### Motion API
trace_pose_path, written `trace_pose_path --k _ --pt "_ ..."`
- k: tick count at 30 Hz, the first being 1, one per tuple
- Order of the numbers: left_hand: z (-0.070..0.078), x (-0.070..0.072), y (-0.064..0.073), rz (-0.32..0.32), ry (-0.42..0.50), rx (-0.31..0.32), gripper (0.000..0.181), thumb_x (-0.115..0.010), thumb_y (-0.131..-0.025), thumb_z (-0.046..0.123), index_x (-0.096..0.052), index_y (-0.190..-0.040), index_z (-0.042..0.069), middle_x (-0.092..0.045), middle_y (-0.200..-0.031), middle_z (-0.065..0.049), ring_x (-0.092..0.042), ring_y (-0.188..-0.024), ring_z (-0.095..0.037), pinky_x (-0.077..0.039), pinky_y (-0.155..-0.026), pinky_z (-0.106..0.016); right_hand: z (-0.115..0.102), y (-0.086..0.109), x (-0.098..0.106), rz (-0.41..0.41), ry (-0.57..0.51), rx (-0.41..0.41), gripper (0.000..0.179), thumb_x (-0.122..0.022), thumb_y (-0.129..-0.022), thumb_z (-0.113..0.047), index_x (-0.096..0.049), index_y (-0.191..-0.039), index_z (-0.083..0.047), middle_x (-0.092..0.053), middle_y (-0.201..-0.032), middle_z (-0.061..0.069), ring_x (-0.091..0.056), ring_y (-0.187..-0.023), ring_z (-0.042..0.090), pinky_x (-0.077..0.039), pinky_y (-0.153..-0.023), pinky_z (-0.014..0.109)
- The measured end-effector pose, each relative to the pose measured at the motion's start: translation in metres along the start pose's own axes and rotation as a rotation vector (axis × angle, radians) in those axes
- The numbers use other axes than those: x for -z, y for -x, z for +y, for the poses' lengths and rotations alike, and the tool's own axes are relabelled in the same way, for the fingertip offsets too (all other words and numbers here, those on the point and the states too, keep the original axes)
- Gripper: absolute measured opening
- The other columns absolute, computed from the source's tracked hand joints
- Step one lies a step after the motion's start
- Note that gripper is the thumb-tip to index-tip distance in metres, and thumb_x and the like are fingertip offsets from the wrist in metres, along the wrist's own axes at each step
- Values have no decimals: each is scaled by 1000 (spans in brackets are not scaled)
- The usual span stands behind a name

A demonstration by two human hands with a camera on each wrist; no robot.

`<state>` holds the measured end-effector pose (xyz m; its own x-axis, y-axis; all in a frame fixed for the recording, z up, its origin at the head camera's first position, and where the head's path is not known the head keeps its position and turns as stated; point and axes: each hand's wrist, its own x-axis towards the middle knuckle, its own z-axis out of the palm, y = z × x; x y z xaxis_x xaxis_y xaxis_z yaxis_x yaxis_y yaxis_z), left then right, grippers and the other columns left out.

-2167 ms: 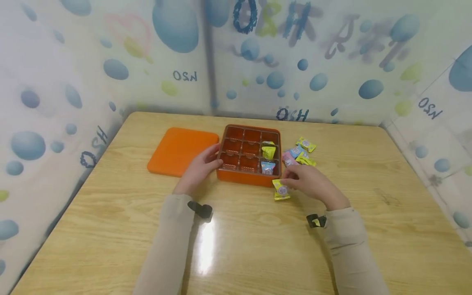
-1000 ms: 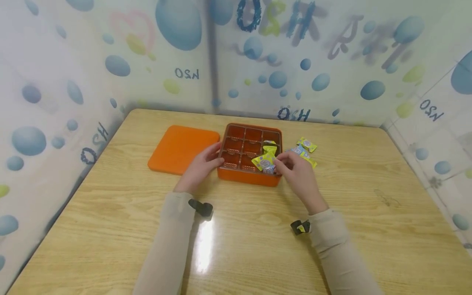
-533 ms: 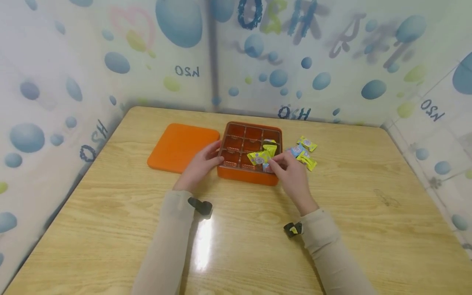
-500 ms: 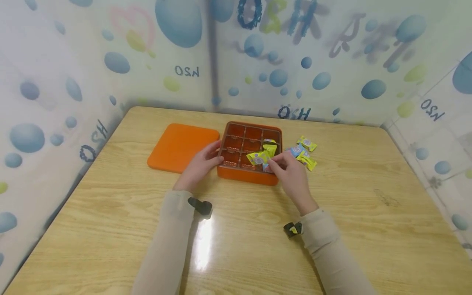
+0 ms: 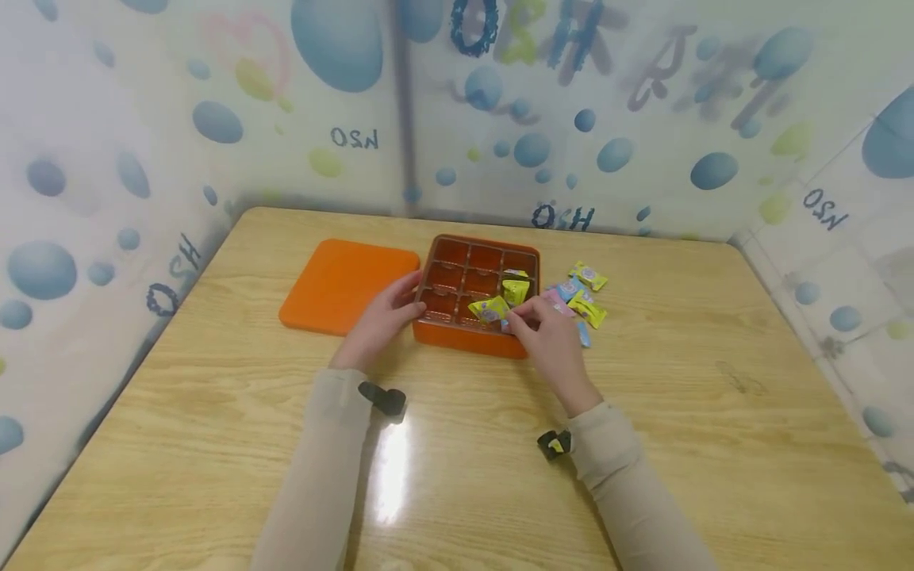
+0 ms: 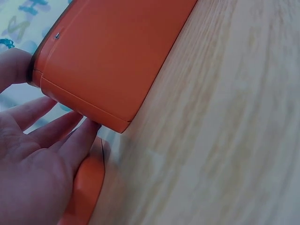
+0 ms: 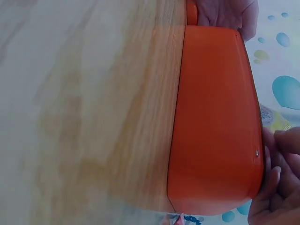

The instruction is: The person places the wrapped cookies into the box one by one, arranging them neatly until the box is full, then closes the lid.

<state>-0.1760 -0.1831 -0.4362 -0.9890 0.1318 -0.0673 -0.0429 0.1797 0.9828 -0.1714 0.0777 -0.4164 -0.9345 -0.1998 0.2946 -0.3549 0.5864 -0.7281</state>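
Note:
In the head view, an orange box (image 5: pixel 467 339) with a clear divided insert stands on the table. My right hand (image 5: pixel 550 341) pinches a yellow wrapped candy (image 5: pixel 488 309) by one end, over the front middle compartment. A yellow candy (image 5: pixel 515 291) lies in the right column, with a blue one partly hidden by my fingers in front of it. My left hand (image 5: pixel 378 321) rests against the box's left side, thumb at the rim. In the left wrist view, the fingers of that hand (image 6: pixel 37 154) touch the box wall (image 6: pixel 108 56) quite straight.
An orange lid (image 5: pixel 347 285) lies flat to the left of the box. Right of it is a loose pile of wrapped candies, among them a yellow one (image 5: pixel 588 276), another yellow one (image 5: pixel 588 310) and a blue one (image 5: pixel 569 289). A patterned wall stands behind the table.
My right hand has carried the yellow candy from the table at the box's front right corner up over the box, then slightly left. My left hand has stayed at the box's side.

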Motion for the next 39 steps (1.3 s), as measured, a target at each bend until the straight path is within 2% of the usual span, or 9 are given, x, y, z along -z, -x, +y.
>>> trace_pose_path --k 8,12,16,21,24,31,39 --pt "22 -2 12 -18 3 4 55 -51 -90 9 -29 -140 12 -32 -141 -8 -31 -127 -23 -25 -103 -41 0 -6 -1 -90 2 -98 16 -58 -86 -33 -59 -87 -18 -62 -79 -6 -56 -70 10 -45 -59 28" --pt "19 -1 11 -14 11 1 55 -51 -89 9 -29 -140 12 -32 -141 -7 -31 -127 -23 -25 -103 -41 -2 -10 -1 -118 32 -119 15 -58 -86 -33 -59 -86 -18 -61 -77 -5 -53 -64 14 -43 -55 30" --pt "7 1 4 -5 26 -12 55 -52 -89 10 -31 -140 15 -34 -140 -4 -33 -126 -20 -27 -102 -40 -4 -14 -3 -129 86 -116 16 -58 -85 -33 -61 -86 -17 -60 -71 -3 -50 -56 16 -41 -50 30" --pt "-3 1 -1 8 10 -26 54 -54 -89 13 -33 -139 18 -37 -138 -3 -36 -124 -16 -30 -100 -37 -4 -15 -9 -148 172 -143 17 -57 -84 -36 -62 -85 -20 -61 -71 -7 -50 -56 14 -39 -50 30" --pt "0 0 1 4 17 -19 54 -54 -89 12 -34 -138 18 -38 -138 -3 -36 -124 -17 -30 -101 -37 -4 -14 -10 -161 198 -157 17 -56 -85 -38 -61 -86 -21 -61 -73 -8 -51 -58 13 -40 -50 29" --pt "21 -4 9 -31 33 -19 55 -52 -89 10 -30 -140 12 -33 -140 -11 -33 -126 -23 -28 -101 -41 -5 -14 -7 -147 195 -151 18 -56 -85 -37 -61 -87 -20 -62 -75 -7 -51 -59 13 -40 -50 29" --pt "25 -4 13 -42 28 -33 55 -50 -90 8 -28 -140 9 -32 -140 -13 -32 -126 -26 -30 -100 -41 -4 -16 -7 -123 135 -165 20 -55 -85 -39 -62 -90 -20 -63 -77 -8 -53 -61 12 -41 -51 30"
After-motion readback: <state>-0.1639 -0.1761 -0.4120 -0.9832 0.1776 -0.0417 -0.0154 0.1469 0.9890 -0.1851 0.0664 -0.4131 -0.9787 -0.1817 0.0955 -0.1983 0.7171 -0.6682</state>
